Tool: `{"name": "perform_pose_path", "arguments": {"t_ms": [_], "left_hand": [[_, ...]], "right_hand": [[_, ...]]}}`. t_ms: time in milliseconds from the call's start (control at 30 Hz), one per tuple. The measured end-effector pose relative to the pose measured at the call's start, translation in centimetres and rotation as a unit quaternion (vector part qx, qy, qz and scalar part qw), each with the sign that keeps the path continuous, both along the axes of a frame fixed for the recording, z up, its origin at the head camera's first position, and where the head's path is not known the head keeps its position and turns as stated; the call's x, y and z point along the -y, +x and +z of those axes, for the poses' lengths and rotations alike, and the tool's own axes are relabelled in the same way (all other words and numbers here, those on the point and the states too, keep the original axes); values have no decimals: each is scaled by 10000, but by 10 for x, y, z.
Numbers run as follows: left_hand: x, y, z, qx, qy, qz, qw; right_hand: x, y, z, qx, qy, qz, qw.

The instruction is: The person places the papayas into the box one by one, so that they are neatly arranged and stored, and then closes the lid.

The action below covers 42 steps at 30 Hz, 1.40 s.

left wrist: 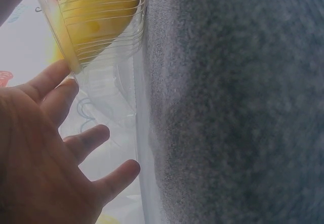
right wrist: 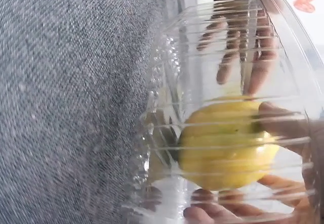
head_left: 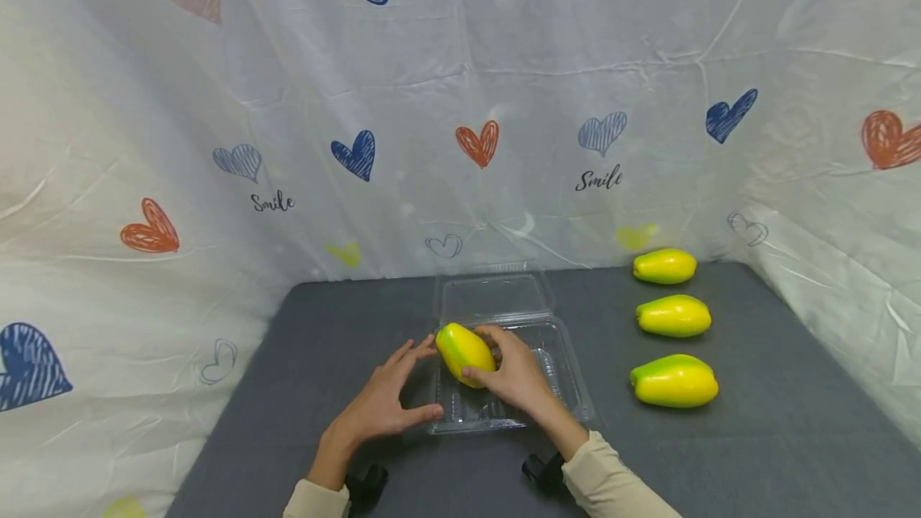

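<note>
Papaya (head_left: 463, 352) in the curled right grip (head_left: 520, 372)

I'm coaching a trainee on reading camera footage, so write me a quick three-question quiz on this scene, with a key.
1. How many yellow-green fruits lie on the table to the right of the clear container?
2. True or false: the container's lid is closed.
3. Whose thumb and fingers grip the fourth fruit?
A) the left hand's
B) the right hand's
C) neither hand's

Key:
1. Three.
2. False; the lid is open, on the container's far side.
3. B; the right hand grips it.
</note>
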<state>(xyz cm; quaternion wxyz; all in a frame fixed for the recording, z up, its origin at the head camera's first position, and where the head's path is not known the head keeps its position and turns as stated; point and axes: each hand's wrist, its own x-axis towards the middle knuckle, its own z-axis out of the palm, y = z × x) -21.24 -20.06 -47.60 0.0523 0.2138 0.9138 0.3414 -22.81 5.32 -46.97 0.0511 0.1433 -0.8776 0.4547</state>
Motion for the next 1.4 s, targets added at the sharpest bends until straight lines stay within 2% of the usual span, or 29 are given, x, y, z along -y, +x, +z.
{"name": "perform_pose_path", "arguments": {"t_ms": [233,533,700,1033,1400], "left_hand": [[1,0,0,-8,6,6,10000],[1,-1,0,-40,-28,16,10000],[1,1,0,-13,-41,47,10000],[1,4,-2,75,-121,103,9998],[0,3,-1,54,-57,50,10000]], "right_hand": [[-4,0,3,81,112,-49,9999],[-5,0,6,-67,243,168,9995],[-2,-1,7,-137,113,136,9997],[4,-3,3,-149,-256,341,9990],[1,-4,3,-81,-203,421,9989]]}}
